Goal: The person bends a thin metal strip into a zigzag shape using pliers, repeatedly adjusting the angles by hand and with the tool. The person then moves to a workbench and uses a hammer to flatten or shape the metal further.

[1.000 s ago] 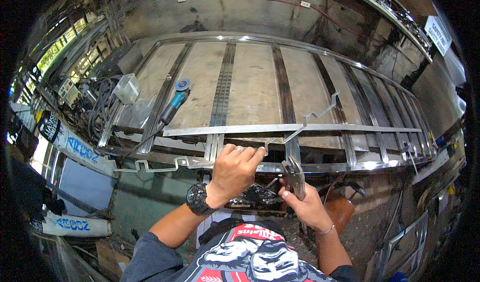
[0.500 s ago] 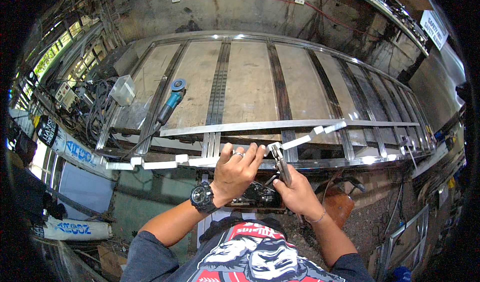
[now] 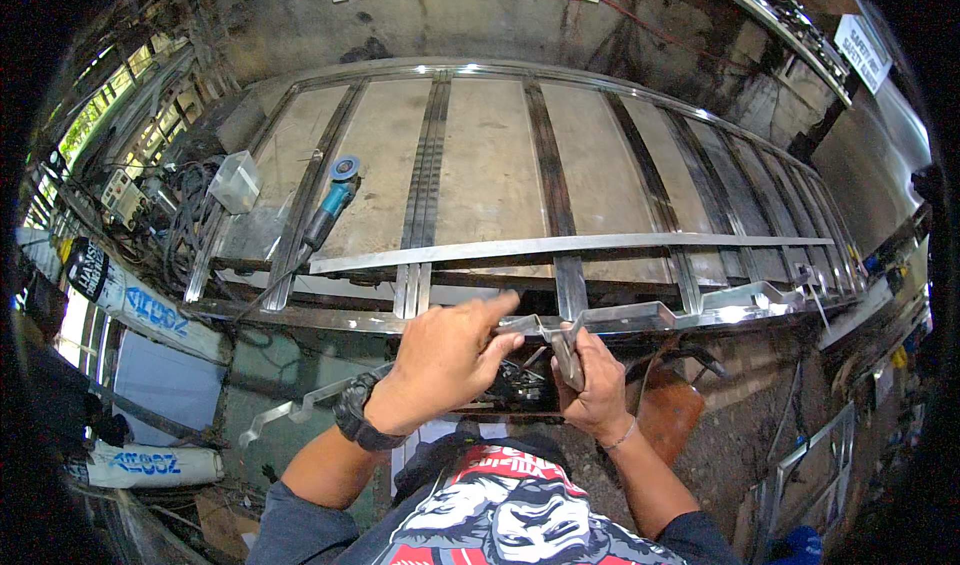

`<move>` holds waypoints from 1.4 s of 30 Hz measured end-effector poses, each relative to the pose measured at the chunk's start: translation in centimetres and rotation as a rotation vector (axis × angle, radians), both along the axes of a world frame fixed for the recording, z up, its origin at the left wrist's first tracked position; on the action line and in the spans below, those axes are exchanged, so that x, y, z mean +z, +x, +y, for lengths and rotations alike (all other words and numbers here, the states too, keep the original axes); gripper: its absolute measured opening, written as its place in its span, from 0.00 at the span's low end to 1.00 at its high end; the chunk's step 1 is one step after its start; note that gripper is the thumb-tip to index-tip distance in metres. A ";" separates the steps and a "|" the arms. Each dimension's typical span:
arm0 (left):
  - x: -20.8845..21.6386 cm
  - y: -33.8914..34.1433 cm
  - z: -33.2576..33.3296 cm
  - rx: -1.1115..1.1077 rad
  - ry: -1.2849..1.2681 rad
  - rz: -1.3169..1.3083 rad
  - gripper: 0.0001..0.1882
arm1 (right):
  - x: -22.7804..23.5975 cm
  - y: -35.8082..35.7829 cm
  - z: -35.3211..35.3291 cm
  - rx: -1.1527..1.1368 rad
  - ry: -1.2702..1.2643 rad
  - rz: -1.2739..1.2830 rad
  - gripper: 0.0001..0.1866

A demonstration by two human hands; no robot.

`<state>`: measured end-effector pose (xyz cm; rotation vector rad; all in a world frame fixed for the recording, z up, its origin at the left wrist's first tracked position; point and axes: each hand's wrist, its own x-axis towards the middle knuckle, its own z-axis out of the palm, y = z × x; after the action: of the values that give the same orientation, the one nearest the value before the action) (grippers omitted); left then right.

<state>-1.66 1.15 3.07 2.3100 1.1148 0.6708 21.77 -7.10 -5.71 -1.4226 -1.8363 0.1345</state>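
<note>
A long metal strip bent into zigzag steps [image 3: 625, 317] runs across in front of me. Its left part slants down past my left wrist, and its right part reaches over the frame's near rail. My left hand [image 3: 437, 360] is closed around the strip's middle, thumb against it and index finger stretched out, blurred by motion; the palm hides the strip there. My right hand [image 3: 597, 387] grips metal pliers [image 3: 567, 361] upright, their jaws at the strip just right of my left hand. Whether the jaws are clamped on it I cannot tell.
A large metal frame with several crossbars [image 3: 430, 165] lies ahead. On it rest a teal angle grinder [image 3: 328, 210], a flat bar [image 3: 560, 246] and a clear plastic box [image 3: 237, 183]. Cables [image 3: 190, 215] coil at the left. An orange-brown object [image 3: 668, 395] stands below my right hand.
The zigzag strip has turned, its left end dropping toward me and its right end swinging farther right. My left hand has rolled over, and the pliers have shifted slightly nearer me.
</note>
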 end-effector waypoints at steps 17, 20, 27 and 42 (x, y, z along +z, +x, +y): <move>-1.1 1.6 -2.9 -0.345 0.287 -0.168 0.33 | -1.9 1.5 -0.8 0.088 0.190 0.160 0.14; -1.2 1.8 -3.0 -0.322 0.279 -0.170 0.29 | -2.2 2.0 -0.6 0.200 0.122 0.207 0.15; -1.7 1.7 -2.4 -0.408 0.279 -0.191 0.31 | -3.4 2.5 -1.4 0.316 0.000 0.194 0.25; -1.9 1.7 -2.3 -0.511 0.374 -0.141 0.29 | -4.8 1.9 -2.0 0.422 -0.068 0.201 0.17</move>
<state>0.08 -1.19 1.21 2.6535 0.3209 0.8696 23.66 -9.14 -10.50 -1.0047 -1.9499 0.5372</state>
